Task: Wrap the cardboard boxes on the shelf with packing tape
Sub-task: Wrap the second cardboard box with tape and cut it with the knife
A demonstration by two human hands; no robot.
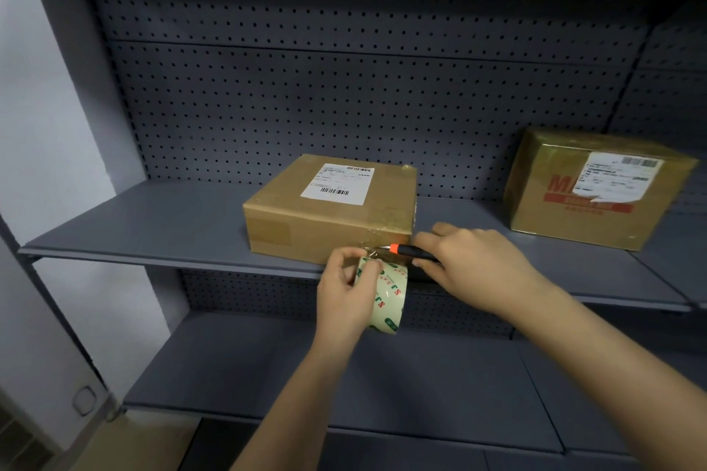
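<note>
Left hand point(344, 292) grips tape point(387, 296); right hand point(474, 264) half-hides knife point(412, 250).

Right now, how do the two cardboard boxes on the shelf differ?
The flat box is low and plain brown; the taller box bears red print. The flat box shows glossy tape only at its right end; the taller box looks glossy on every visible face. Both carry white shipping labels.

Grey metal shelf point(153, 226), back wall full of little holes. Flat brown box point(329, 210), white label on top, sits on shelf just behind grip, near front edge. Shiny taped box point(597, 191), red print, same level, well right of grip, farther back. Lower shelf point(267, 367) under grip.
</note>
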